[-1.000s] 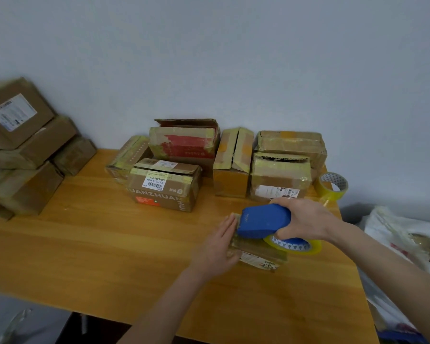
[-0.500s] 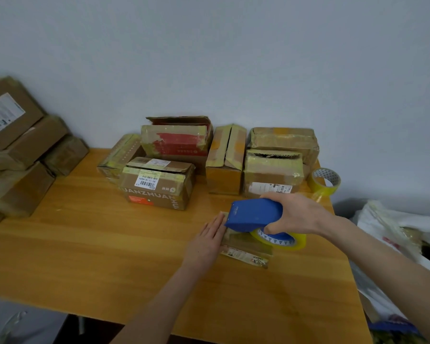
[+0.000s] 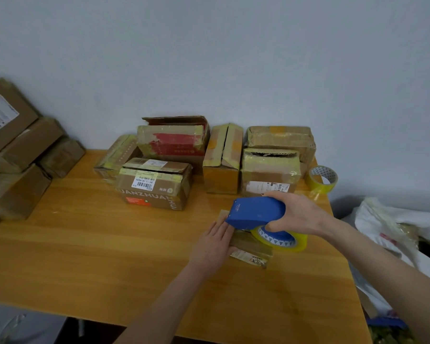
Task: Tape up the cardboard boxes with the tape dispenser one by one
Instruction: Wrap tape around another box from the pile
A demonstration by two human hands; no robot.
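My right hand [image 3: 296, 216] is wrapped round the back of the blue plastic tape dispenser [image 3: 256, 212], fingers curled under its body. Its roll of clear yellowish tape [image 3: 282, 242] hangs just below my palm. The dispenser sits over the small flat brown cardboard box [image 3: 252, 253]. That box lies on the right half of the orange-brown wooden table [image 3: 97, 256], in front of the cluster of other brown cardboard boxes [image 3: 157, 186] by the wall. My left hand [image 3: 212, 242] lies flat on the left end of the box with its fingers straight, pressing down and gripping nothing.

I judge that I am partway through laying a strip along the top of this box. My main worry is my left fingertips [image 3: 225, 225]. They lie right under the dispenser's nose, where the cutting edge should be, and I cannot tell whether they touch it. If I drag or tip the dispenser that way, the tape may stick to my fingers or the blade may catch them.

The box is small and looks light. If my flat hand eases off, a pull on the tape could slide or lift it, and the strip would then wander off line or wrinkle. A loose roll of yellowish tape [image 3: 323, 178] stands at the far right corner, well apart from my work.
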